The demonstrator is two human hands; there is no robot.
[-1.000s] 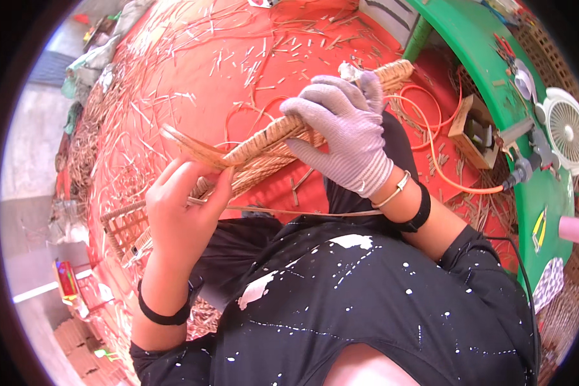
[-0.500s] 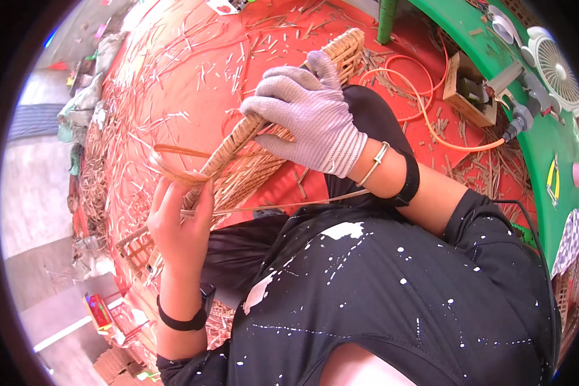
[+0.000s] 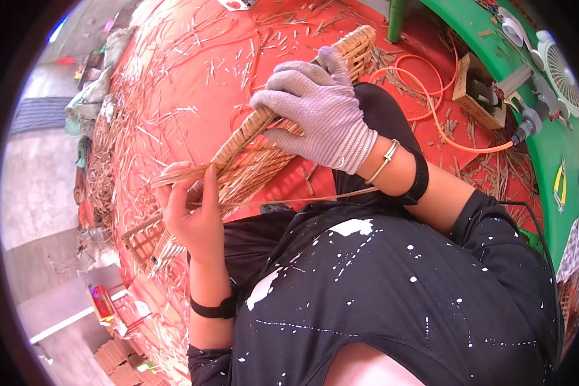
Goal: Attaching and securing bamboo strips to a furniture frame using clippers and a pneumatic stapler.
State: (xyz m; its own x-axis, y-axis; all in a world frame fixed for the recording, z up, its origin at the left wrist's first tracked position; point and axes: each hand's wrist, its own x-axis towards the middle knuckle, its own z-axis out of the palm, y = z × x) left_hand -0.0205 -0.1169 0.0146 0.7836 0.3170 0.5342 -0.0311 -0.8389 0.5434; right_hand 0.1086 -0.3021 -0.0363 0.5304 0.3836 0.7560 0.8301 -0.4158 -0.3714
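Observation:
A woven wicker basket (image 3: 267, 162) lies slanted over my lap, its rim (image 3: 233, 145) wrapped in flat strands. My right hand (image 3: 315, 106), in a pale knitted glove, is closed over the rim, fingers on the far side and thumb beneath. At the lower left end of the wrapping, my bare left hand (image 3: 196, 206) pinches a tan wicker strand (image 3: 183, 174) against the rim between thumb and fingers. Another long thin strand (image 3: 289, 202) runs from near my left hand across my lap towards my right wrist. The left fingertips are partly hidden by the strand.
Cut wicker bits litter the red floor covering (image 3: 193, 71). On the right curves a green table (image 3: 547, 154) with a white fan (image 3: 560, 67) and yellow-handled cutters (image 3: 560, 186). Beside it are a wooden box (image 3: 479, 93) and an orange hose (image 3: 439, 128). Wicker bundles (image 3: 103, 154) lie left.
The strand loop at my left hand has closed up and now lies flat along the rim. My left hand has turned slightly and its forearm has shifted right. My right hand keeps its grip.

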